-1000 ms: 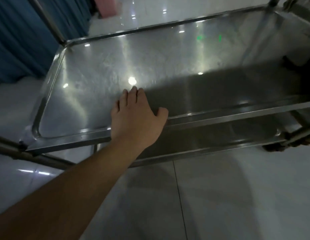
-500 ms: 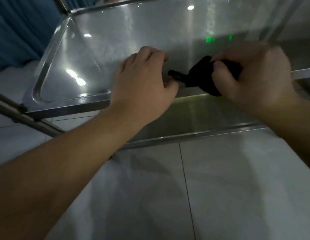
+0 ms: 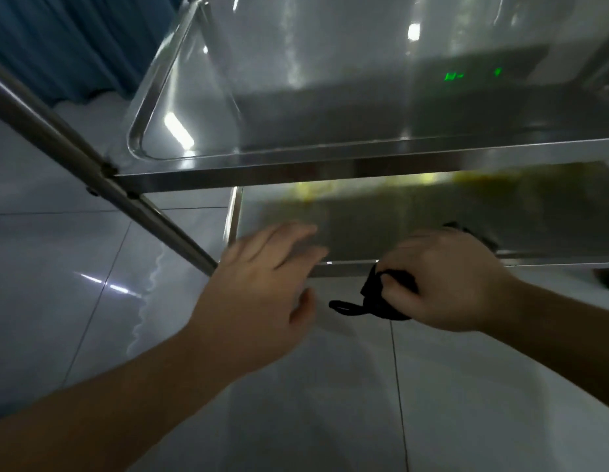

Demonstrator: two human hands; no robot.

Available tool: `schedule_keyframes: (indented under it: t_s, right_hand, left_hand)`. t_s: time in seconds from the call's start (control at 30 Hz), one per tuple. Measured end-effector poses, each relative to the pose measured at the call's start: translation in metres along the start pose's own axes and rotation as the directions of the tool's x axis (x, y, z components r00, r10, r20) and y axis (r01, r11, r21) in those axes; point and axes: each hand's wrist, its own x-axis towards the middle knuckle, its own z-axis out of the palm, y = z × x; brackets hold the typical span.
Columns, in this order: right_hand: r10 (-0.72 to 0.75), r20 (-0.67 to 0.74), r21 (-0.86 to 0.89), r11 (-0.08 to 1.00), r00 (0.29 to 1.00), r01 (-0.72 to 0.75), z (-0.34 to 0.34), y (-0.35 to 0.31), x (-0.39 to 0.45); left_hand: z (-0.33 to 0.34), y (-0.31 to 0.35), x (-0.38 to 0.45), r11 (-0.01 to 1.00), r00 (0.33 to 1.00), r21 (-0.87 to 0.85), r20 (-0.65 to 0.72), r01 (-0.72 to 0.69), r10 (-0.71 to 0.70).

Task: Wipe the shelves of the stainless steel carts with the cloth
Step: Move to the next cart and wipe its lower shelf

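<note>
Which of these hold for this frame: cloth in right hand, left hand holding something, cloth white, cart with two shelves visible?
1. The right hand grips the bunched black cloth. True.
2. The left hand holds a spray bottle. False: it holds nothing, fingers extended.
3. The cloth is white. False: black.
4. The stainless steel cart shows an upper shelf and a lower shelf. True.

A: How many views are there?
B: Only 1, worn on the head, looking forward and steeply down, close in.
A: What lies past the fingers (image 3: 289,240)?
B: The lower shelf (image 3: 415,219), the upper shelf (image 3: 330,97) above it; floor (image 3: 313,403) nearer the camera.
</note>
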Motion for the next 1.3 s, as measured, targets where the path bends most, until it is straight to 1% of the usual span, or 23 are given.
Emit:
schedule_keyframes:
  t_s: [0.07,0.13,0.17,0.2,0.3,0.43,0.53,0.6,0.67,0.73,0.77,0.8,0.83,0.87,0.9,0.93,0.97,1.03,1.1,1.13,1.2,1.23,1.3]
  right_hand:
    - [-0.002,0.053,-0.018,1.0,0.999,0.003,0.021,0.0,0.015]
    - [-0.005,0.05,0.011,1.0,0.999,0.004,0.042,-0.003,0.03]
    - [0.005,0.037,0.037,0.999,0.999,-0.006,0.052,-0.006,0.038]
    - [0.027,0.029,0.059,0.998,0.999,-0.029,0.061,-0.01,0.047]
    - [0.114,0.015,0.145,0.983,0.993,-0.115,0.082,-0.023,0.08]
    - [0.229,-0.014,0.227,0.949,0.973,-0.22,0.105,-0.047,0.128]
    - [0.339,-0.015,0.334,0.888,0.941,-0.315,0.119,-0.06,0.167]
    - [0.372,-0.036,0.354,0.873,0.927,-0.336,0.123,-0.068,0.194]
    - [0.392,-0.108,0.338,0.879,0.914,-0.338,0.126,-0.076,0.22]
    - [0.396,-0.178,0.362,0.878,0.901,-0.314,0.136,-0.085,0.244]
    - [0.392,-0.18,0.388,0.871,0.902,-0.301,0.144,-0.092,0.252]
    - [0.358,-0.161,0.399,0.876,0.92,-0.271,0.153,-0.098,0.259]
    - [0.28,-0.117,0.381,0.899,0.953,-0.217,0.164,-0.105,0.262]
    - [0.143,-0.043,0.331,0.936,0.989,-0.121,0.175,-0.111,0.263]
    - [0.014,0.067,0.293,0.955,0.998,-0.033,0.184,-0.117,0.261]
    - [-0.052,0.156,0.254,0.967,0.986,0.011,0.191,-0.121,0.259]
    - [-0.052,0.193,0.261,0.965,0.98,0.0,0.197,-0.123,0.256]
    - [0.032,0.149,0.293,0.953,0.988,-0.075,0.205,-0.116,0.248]
    - [0.066,0.099,0.202,0.976,0.993,-0.085,0.21,-0.105,0.232]
    - [0.1,0.083,0.158,0.981,0.992,-0.112,0.211,-0.095,0.221]
    - [0.224,0.039,0.121,0.966,0.974,-0.227,0.207,-0.068,0.192]
    - [0.294,0.016,0.101,0.951,0.956,-0.294,0.202,-0.051,0.174]
    - [0.43,-0.013,0.046,0.902,0.903,-0.429,0.189,-0.004,0.134]
  left_hand:
    - [0.015,-0.019,-0.015,0.988,0.976,-0.06,0.171,0.145,-0.133]
    - [0.03,-0.04,-0.026,0.945,0.915,-0.13,0.319,0.299,-0.246]
    - [0.038,-0.052,-0.032,0.926,0.883,-0.136,0.376,0.351,-0.279]
    - [0.045,-0.064,-0.038,0.919,0.855,-0.117,0.425,0.376,-0.296]
    - [0.066,-0.095,-0.059,0.925,0.795,-0.045,0.528,0.378,-0.299]
    - [0.08,-0.127,-0.082,0.885,0.721,0.004,0.579,0.465,-0.381]
    - [0.087,-0.152,-0.095,0.823,0.637,0.067,0.599,0.564,-0.485]
    - [0.089,-0.165,-0.099,0.724,0.573,0.056,0.571,0.687,-0.588]
    - [0.091,-0.175,-0.097,0.603,0.509,0.005,0.53,0.798,-0.678]
    - [0.093,-0.181,-0.092,0.481,0.479,-0.126,0.47,0.867,-0.741]
    - [0.093,-0.182,-0.088,0.414,0.472,-0.227,0.432,0.882,-0.769]
    - [0.093,-0.183,-0.084,0.364,0.483,-0.344,0.381,0.866,-0.789]
    - [0.095,-0.182,-0.079,0.339,0.515,-0.469,0.32,0.815,-0.796]
    - [0.096,-0.179,-0.074,0.325,0.555,-0.592,0.255,0.737,-0.792]
    - [0.097,-0.175,-0.07,0.31,0.586,-0.702,0.189,0.642,-0.788]
    - [0.099,-0.171,-0.065,0.296,0.602,-0.782,0.124,0.549,-0.789]
    - [0.1,-0.168,-0.06,0.295,0.6,-0.828,0.061,0.476,-0.797]
    - [0.099,-0.164,-0.047,0.283,0.575,-0.879,-0.012,0.384,-0.818]
    - [0.098,-0.163,-0.036,0.215,0.573,-0.924,0.007,0.317,-0.819]
    - [0.098,-0.164,-0.034,0.202,0.579,-0.929,0.016,0.31,-0.815]
    - [0.099,-0.165,-0.033,0.218,0.582,-0.913,0.025,0.344,-0.813]
    - [0.1,-0.164,-0.035,0.209,0.571,-0.908,0.039,0.362,-0.82]
    - [0.102,-0.162,-0.034,0.169,0.549,-0.92,0.058,0.354,-0.834]
